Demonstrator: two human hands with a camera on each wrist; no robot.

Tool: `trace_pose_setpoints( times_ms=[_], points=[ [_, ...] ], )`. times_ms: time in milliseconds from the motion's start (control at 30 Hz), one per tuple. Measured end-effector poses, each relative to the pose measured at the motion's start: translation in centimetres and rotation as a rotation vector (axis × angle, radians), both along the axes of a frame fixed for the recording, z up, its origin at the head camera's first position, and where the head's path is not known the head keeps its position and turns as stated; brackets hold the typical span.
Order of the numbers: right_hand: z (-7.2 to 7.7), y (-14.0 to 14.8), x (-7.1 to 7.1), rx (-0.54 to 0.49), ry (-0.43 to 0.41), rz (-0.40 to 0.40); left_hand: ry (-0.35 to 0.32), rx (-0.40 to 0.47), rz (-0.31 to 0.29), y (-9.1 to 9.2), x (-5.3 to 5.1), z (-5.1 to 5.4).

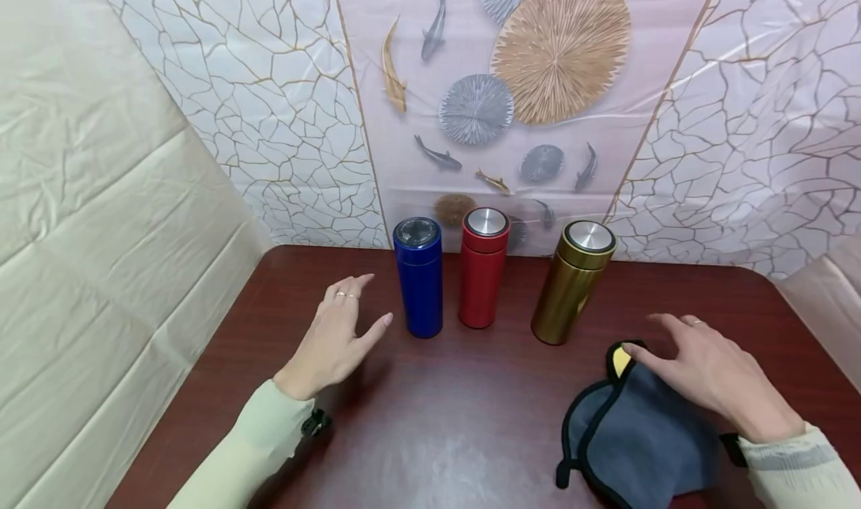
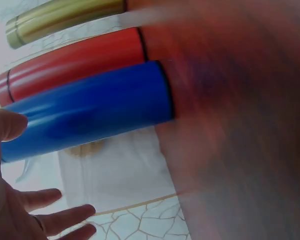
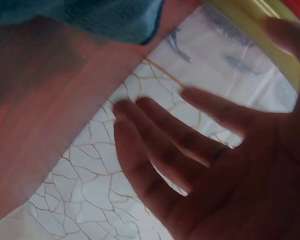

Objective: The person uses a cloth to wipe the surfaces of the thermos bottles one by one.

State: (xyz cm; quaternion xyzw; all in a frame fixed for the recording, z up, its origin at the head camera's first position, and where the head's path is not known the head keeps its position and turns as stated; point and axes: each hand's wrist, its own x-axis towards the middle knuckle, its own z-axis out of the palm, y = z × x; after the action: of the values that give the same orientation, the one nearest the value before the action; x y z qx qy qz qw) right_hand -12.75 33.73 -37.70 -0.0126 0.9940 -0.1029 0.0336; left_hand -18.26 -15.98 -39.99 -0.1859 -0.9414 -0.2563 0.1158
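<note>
Three flasks stand upright at the back of the dark red table (image 1: pixel 430 412): a blue flask (image 1: pixel 421 285), a red flask (image 1: pixel 480 277) and a gold flask (image 1: pixel 568 292). My left hand (image 1: pixel 336 337) hovers left of the blue flask, thumb and fingers spread and apart from it; the left wrist view shows the blue flask (image 2: pixel 95 110) just beyond the thumb. On the right, my right hand (image 1: pixel 713 371) is held above a grey cloth (image 1: pixel 652 427) with black edging and a yellow patch. Its fingers are loosely extended and grip nothing in the right wrist view.
Behind the table hangs a sheet (image 1: pixel 282 105) printed with gold cracks, fish and round leaves. A cream cloth (image 1: pixel 101 270) covers the left side. The table's back edge runs close behind the flasks.
</note>
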Motion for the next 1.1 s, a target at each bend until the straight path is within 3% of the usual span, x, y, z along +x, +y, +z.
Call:
trace_pose_setpoints(
  times_ms=[100, 333, 533, 700, 933, 1100],
  points=[
    [0.0, 0.7, 0.2, 0.010, -0.065, 0.036, -0.010, 0.079, -0.035, 0.3, -0.7, 0.3],
    [-0.7, 1.4, 0.2, -0.104, -0.160, 0.143, -0.077, 0.260, -0.090, 1.0, -2.0, 1.1],
    [-0.8, 1.7, -0.7, -0.149, -0.257, 0.175, -0.123, 0.320, -0.112, 1.4, -2.8, 1.2],
    [-0.7, 1.9, -1.5, -0.148, -0.332, 0.144, -0.152, 0.379, -0.151, 1.8, -3.5, 1.7],
    [-1.2, 2.5, -1.5, -0.146, -0.324, 0.182, -0.208, 0.429, -0.189, 3.0, -4.4, 2.2],
    [-1.3, 3.0, -1.7, -0.215, -0.417, 0.171, -0.231, 0.448, -0.213, 3.5, -4.6, 2.1]
  ],
)
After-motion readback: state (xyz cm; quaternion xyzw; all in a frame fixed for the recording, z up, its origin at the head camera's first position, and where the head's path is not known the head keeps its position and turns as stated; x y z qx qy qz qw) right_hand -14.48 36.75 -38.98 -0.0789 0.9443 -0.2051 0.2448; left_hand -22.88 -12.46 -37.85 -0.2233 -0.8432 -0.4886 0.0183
